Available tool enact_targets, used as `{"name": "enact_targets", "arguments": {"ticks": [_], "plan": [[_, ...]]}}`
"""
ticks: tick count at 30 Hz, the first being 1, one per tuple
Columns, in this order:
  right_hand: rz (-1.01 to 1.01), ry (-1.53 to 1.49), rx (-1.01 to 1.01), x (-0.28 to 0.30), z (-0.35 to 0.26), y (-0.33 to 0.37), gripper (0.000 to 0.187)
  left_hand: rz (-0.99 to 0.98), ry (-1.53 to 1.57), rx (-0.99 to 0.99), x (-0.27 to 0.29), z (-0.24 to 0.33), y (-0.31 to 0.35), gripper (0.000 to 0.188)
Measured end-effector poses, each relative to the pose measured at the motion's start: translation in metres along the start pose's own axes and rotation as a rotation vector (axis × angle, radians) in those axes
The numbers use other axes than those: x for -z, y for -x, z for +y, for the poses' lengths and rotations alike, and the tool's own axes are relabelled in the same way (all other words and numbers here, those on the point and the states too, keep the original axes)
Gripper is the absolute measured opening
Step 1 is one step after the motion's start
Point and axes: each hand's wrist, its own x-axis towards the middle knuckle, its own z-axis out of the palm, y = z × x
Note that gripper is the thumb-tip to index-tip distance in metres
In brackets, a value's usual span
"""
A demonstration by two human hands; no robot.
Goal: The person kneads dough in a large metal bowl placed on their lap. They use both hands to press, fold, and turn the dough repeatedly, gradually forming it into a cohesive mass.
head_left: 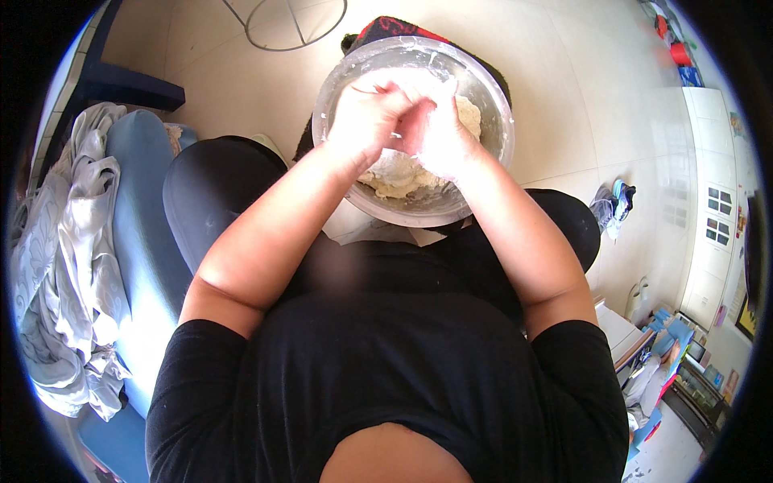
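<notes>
A wide metal bowl (501,149) sits in front of me between my knees. Pale, crumbly dough (469,117) lies in it, with looser floury bits around the dough. My left hand (366,117) and my right hand (443,133) meet above the bowl, thumb sides close together. White flour or dough clings to both. Strong glare washes out the left hand's fingers, so what they do is hidden. The right hand's thumb stands away from its reddish palm, and nothing shows in that hand.
A black and red cloth or mat (394,28) lies under the bowl. To my left is a blue padded seat (133,185) with grey-white fabric (88,241) heaped beside it. A metal ring stand (282,40) is ahead, shoes (616,201) at the right on the tiled floor.
</notes>
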Motion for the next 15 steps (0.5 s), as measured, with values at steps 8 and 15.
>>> {"name": "enact_targets", "arguments": {"ticks": [8, 15], "plan": [[0.537, 0.464, 0.097, 0.021, -0.037, 0.007, 0.040, -0.464, -2.034, -0.242, 0.003, -0.042, -0.005, 0.045], [0.547, 0.606, -0.157, 0.025, -0.039, 0.014, 0.054, -0.406, -1.865, -0.021, 0.011, -0.041, -0.010, 0.052]]}}
